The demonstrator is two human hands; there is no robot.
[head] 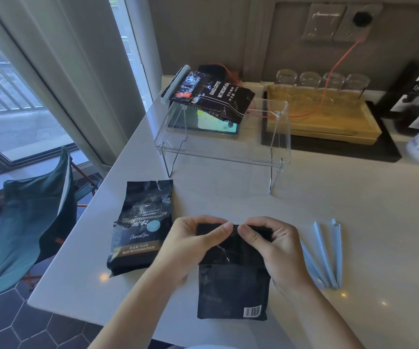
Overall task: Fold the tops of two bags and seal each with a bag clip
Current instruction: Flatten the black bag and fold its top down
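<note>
Foil, thin and crinkly, on the black bag (232, 290) at lower centre of the frame, lying flat on the white counter (354, 210) with barcode side up. Likely light at the top and heavier below where the contents sit; glossy, so probably slippery under a loose pinch, and prone to springing open unless creased hard. Best taken at the folded top edge, near both corners, then held down along the crease while a clip slides on.

Left hand (193, 244) and right hand (274, 244) both closed on that top edge, thumbs and fingertips pinching the folded flap from either side, thumbs nearly meeting at the middle. Fold under way, no clip on this bag yet.

Counted: three black coffee bags in view. One under the hands; a second bag (141, 225) just left of it, printed face up, top torn open and unfolded, touching the left wrist area or very near it; a third bag (213, 96) at upper centre, resting on a clear acrylic stand (228, 149), already shut with a pale clip (174, 84) along its top.

Loose clips (328, 255) at right of centre, pale blue, lying close together near the right hand: three long sticks visible, though whether three clips or parts of fewer, hard to tell.
</note>
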